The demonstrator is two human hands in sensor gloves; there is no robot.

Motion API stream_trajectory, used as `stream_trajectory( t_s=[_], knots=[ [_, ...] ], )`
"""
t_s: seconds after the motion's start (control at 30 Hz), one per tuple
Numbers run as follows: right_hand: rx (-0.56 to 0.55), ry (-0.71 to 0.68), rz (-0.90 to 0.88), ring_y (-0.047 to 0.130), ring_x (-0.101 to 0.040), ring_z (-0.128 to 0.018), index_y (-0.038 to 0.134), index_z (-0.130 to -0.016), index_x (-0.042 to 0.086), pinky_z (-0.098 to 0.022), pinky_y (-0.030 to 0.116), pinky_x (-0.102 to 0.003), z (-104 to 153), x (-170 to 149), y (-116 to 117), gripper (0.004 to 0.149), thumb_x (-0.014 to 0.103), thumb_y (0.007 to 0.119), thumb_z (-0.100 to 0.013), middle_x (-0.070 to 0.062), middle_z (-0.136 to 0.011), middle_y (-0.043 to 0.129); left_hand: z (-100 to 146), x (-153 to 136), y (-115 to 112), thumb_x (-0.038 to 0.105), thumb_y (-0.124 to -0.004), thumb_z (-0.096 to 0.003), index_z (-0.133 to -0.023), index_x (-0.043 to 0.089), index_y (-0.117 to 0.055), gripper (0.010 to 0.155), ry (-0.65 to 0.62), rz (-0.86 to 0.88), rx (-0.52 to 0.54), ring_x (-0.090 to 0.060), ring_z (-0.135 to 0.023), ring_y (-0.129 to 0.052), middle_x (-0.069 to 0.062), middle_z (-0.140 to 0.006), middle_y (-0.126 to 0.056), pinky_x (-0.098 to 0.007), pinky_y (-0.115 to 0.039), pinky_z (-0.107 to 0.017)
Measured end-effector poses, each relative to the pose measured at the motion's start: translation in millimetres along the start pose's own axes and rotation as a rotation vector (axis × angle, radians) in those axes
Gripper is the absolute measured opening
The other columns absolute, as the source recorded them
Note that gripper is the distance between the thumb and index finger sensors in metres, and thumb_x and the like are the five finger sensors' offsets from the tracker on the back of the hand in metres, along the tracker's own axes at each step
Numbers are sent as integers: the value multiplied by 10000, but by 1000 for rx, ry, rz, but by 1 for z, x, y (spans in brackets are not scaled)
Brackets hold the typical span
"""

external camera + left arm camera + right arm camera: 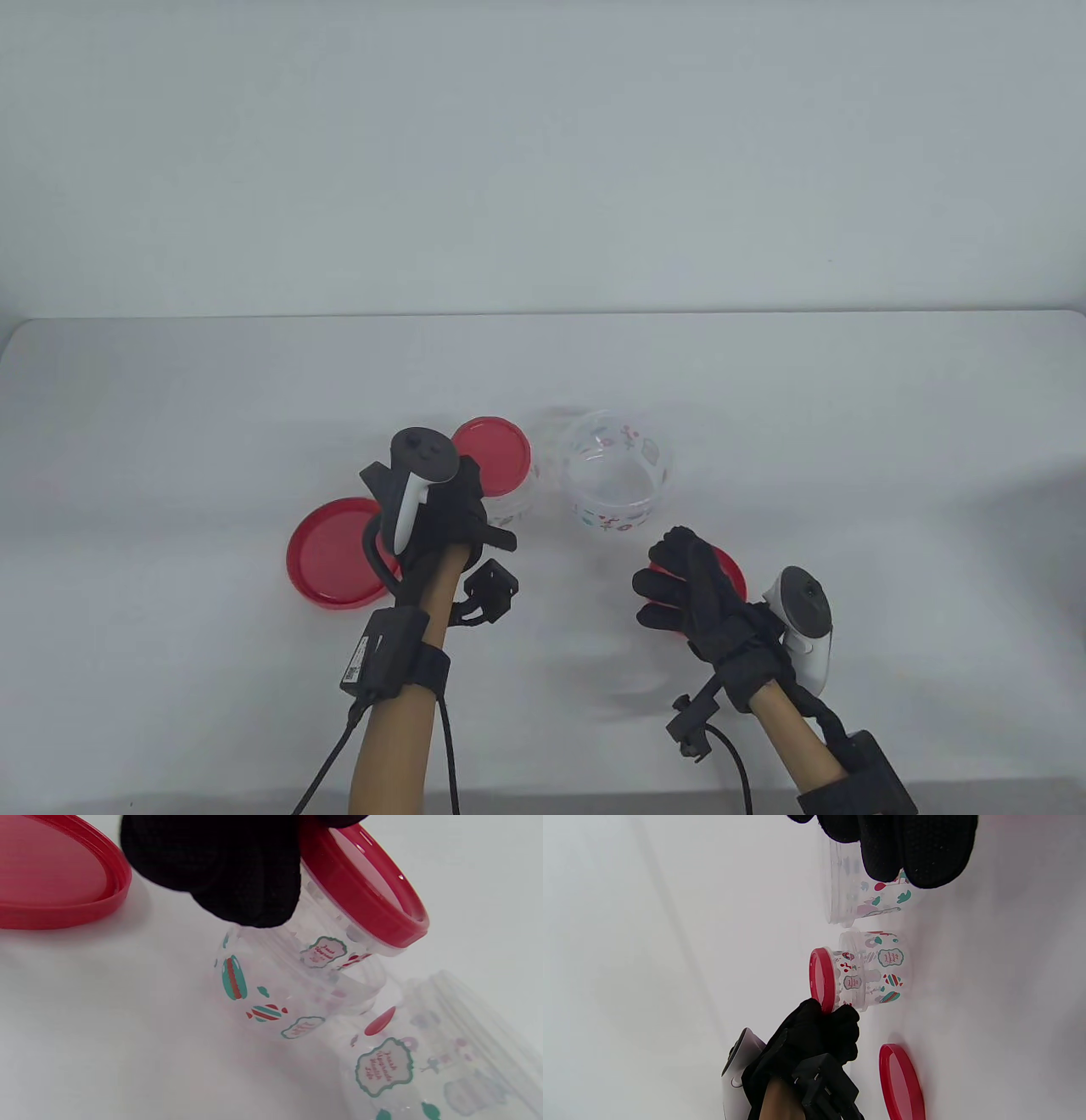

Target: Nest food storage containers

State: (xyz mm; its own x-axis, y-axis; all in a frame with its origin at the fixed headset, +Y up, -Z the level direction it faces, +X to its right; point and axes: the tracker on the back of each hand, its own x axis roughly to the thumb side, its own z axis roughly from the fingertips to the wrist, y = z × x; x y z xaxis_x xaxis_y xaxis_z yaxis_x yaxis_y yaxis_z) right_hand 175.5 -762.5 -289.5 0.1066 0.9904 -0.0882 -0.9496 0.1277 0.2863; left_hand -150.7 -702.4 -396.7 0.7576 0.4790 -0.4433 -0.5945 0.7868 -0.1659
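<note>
1. The left hand (441, 509) grips the lidded container (857, 978) at its red lid, near the table's (170, 407) middle.
2. The right hand (691, 586) rests flat, fingers spread, on a small red lid (731, 574).
3. The open container (618, 480) stands between the hands, beside the lidded one.
4. A large red lid (327, 556) lies left of the left hand.

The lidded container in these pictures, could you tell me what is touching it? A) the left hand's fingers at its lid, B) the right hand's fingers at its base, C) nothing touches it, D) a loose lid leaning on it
A: the left hand has its fingers on the red lid of the lidded container; the right hand is elsewhere, over a loose lid.
</note>
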Motion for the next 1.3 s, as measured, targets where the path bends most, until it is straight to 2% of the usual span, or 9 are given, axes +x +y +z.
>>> stream_trajectory(
  t_s=[0.17,0.3,0.43,0.5,0.57,0.73,0.87,1.13,1.3],
  knots=[
    [1,2,0,554,-524,-920,202,-1133,22,-583,628,-572,0,0,0,721,534,390,-662,-303,-1124,276,-7,-2,-11,509,-443,-697,-1212,143,-189,681,96,-154,10,-202,-516,-926,43,-779,-905,-300,-826,-388],
    [3,6,0,558,-523,-919,205,-1133,20,-583,628,-572,-1,0,1,720,531,392,-662,-302,-1124,282,-13,-9,-20,521,-435,-687,-1213,135,-220,686,120,-172,-19,-198,-496,-934,43,-758,-922,-296,-832,-370],
    [4,11,1,558,-524,-918,205,-1133,21,-583,627,-573,-1,0,1,718,530,393,-663,-304,-1123,280,-16,-15,-22,517,-423,-689,-1218,144,-203,684,115,-54,-57,-222,-551,-929,0,-833,-904,-312,-831,-412],
    [3,11,1,555,-524,-919,207,-1133,18,-583,627,-573,-1,0,1,719,529,394,-663,-303,-1123,282,-16,-19,-23,519,-413,-690,-1222,167,-162,686,107,-24,-58,-237,-642,-918,-95,-1091,-764,-335,-823,-483],
    [2,11,2,559,-524,-918,207,-1133,20,-583,627,-572,-1,1,1,717,528,395,-663,-301,-1124,283,-18,-22,-24,514,-397,-693,-1221,177,-117,686,93,23,-80,-239,-697,-910,-127,-1214,-587,-345,-812,-527],
    [-9,17,12,559,-524,-919,252,-1146,53,-580,628,-577,-1,0,1,683,513,410,-667,-283,-1135,315,-22,-31,-30,452,-385,-709,-1193,172,3,681,60,279,-168,-245,-794,-849,-162,-1269,-358,-361,-768,-613],
    [-24,22,25,587,-549,-908,363,-1164,95,-571,639,-583,-1,1,0,648,506,444,-670,-219,-1168,435,-23,-36,-31,383,-396,-716,-1186,177,16,658,33,411,-201,-263,-826,-812,-178,-1264,-303,-370,-739,-650],
    [19,23,-20,489,-562,-943,265,-1155,45,-584,592,-618,-1,2,4,704,521,449,-670,-278,-1155,301,12,-38,-6,310,-492,-681,-1204,140,-169,638,-133,325,-38,-293,-665,-902,-226,-1203,-484,-382,-806,-514],
    [53,27,0,474,-572,-945,265,-1161,68,-586,575,-633,-1,3,7,698,522,463,-670,-249,-1172,302,55,-31,11,305,-502,-677,-1205,142,-190,635,-276,245,-83,-299,-655,-909,-226,-1198,-498,-389,-809,-505]
  ],
)
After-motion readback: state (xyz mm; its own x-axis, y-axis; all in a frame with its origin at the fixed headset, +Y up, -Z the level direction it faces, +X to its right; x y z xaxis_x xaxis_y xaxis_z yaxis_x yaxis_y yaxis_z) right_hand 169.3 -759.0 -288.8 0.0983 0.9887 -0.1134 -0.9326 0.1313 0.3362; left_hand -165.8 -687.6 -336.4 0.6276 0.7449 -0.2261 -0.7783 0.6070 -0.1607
